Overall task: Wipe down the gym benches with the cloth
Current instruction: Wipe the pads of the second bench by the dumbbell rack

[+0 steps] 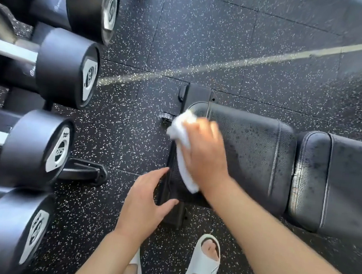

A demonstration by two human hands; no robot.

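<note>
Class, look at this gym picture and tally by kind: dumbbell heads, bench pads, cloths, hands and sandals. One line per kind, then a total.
Dumbbell heads: 4
Bench pads: 2
Cloths: 1
Hands, left hand and right hand: 2
Sandals: 2
Total: 11

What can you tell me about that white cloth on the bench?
The white cloth looks like a soft, thick towel, bunched and folded into a long pad. It lies at the end of the black padded bench, running along its edge, and one rumpled end sticks out beyond the fingers. The right hand lies on top of it and presses it against the pad. It is blurred, so its weave cannot be made out. The left hand does not touch it.
</note>
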